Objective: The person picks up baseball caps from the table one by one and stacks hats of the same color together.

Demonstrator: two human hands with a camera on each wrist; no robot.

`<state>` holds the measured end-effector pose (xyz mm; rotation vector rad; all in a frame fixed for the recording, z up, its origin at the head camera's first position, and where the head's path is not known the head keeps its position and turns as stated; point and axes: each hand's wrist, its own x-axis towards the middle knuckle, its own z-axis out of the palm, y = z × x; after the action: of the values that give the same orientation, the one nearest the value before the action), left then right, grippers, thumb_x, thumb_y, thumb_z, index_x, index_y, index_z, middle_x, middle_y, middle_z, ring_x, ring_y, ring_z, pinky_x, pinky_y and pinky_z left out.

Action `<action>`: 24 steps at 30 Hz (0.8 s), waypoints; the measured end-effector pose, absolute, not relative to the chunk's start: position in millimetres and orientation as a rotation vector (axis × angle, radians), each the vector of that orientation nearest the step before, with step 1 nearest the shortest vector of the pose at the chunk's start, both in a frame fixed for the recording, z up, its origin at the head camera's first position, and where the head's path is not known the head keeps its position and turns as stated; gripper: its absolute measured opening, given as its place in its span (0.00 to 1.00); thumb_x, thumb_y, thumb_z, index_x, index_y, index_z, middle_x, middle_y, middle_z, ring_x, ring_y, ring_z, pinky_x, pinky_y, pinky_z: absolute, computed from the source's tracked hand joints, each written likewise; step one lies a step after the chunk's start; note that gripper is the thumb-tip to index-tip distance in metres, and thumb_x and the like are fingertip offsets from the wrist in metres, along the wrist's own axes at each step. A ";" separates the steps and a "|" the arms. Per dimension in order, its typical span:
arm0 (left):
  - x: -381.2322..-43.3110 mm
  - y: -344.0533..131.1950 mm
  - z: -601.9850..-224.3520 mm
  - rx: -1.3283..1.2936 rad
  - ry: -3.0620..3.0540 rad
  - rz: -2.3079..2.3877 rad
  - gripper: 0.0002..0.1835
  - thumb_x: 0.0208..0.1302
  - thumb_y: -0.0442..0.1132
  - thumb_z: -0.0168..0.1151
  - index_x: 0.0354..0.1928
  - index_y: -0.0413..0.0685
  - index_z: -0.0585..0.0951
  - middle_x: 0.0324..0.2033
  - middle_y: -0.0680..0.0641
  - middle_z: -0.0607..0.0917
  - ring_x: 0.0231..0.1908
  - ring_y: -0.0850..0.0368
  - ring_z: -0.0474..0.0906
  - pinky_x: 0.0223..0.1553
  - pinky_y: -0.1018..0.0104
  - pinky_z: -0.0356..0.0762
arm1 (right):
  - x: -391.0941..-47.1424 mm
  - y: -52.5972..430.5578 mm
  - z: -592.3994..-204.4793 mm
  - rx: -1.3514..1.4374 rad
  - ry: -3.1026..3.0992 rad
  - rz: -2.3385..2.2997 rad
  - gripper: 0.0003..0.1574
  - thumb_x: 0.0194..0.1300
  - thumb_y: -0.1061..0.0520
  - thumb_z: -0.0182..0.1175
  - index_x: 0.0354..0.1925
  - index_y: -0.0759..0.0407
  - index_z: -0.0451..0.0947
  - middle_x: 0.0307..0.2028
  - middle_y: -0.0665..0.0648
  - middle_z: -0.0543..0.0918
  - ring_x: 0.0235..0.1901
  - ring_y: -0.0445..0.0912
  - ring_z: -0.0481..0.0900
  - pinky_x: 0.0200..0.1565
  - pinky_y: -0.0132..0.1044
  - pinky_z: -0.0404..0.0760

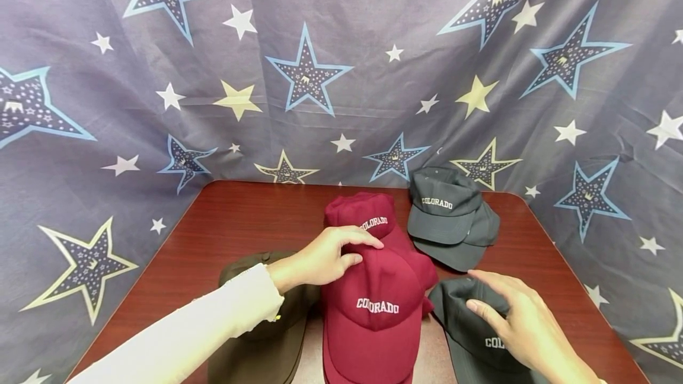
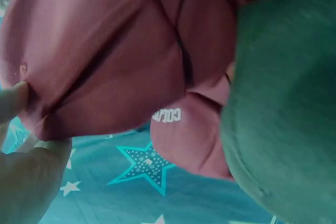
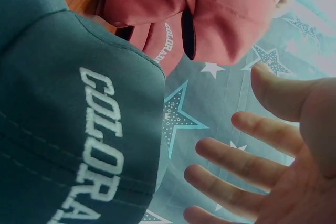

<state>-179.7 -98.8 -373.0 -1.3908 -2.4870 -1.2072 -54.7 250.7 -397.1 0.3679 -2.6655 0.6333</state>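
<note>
In the head view my left hand (image 1: 325, 253) pinches the crown of a maroon cap (image 1: 373, 348) with white COLORADO lettering. The left wrist view shows the cloth of this maroon cap (image 2: 105, 66) between thumb and fingers. Behind it, another maroon cap (image 1: 352, 209) lies partly covered. My right hand (image 1: 525, 319) hovers over a dark grey cap (image 1: 464, 307), its fingers spread. The right wrist view has the right hand (image 3: 283, 171) apart from the grey cap (image 3: 63, 103), holding nothing.
An olive-brown cap (image 1: 267, 342) sits under my left forearm, partly hidden. Stacked dark grey caps (image 1: 443, 218) lie at the back right of the reddish wooden table (image 1: 256, 212). A star-patterned cloth (image 1: 341, 34) hangs behind the table.
</note>
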 end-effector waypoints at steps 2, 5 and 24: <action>-177.6 -100.0 -376.3 -1.456 -2.449 -1.149 0.23 0.62 0.23 0.63 0.57 0.48 0.86 0.51 0.48 0.85 0.56 0.55 0.80 0.60 0.62 0.77 | -54.6 250.8 -398.2 0.371 -2.665 0.628 0.30 0.62 0.48 0.74 0.61 0.46 0.81 0.56 0.52 0.84 0.56 0.55 0.80 0.54 0.56 0.75; -174.2 -100.9 -380.7 -1.483 -2.440 -1.094 0.23 0.61 0.28 0.66 0.59 0.49 0.85 0.50 0.48 0.85 0.53 0.57 0.80 0.56 0.65 0.79 | -54.4 250.5 -398.8 0.373 -2.657 0.618 0.29 0.62 0.47 0.74 0.61 0.46 0.81 0.55 0.51 0.85 0.56 0.54 0.80 0.54 0.55 0.75; -148.9 -86.1 -391.4 -1.333 -2.506 -0.569 0.30 0.57 0.56 0.76 0.62 0.60 0.84 0.54 0.49 0.82 0.50 0.55 0.78 0.53 0.60 0.80 | -53.5 249.3 -401.1 0.385 -2.640 0.614 0.30 0.62 0.48 0.75 0.62 0.45 0.81 0.55 0.50 0.84 0.56 0.53 0.80 0.55 0.50 0.73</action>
<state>-148.9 -86.1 -391.4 -1.3327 -2.5057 -0.5690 -53.5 249.3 -401.1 0.3846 -2.6399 0.6139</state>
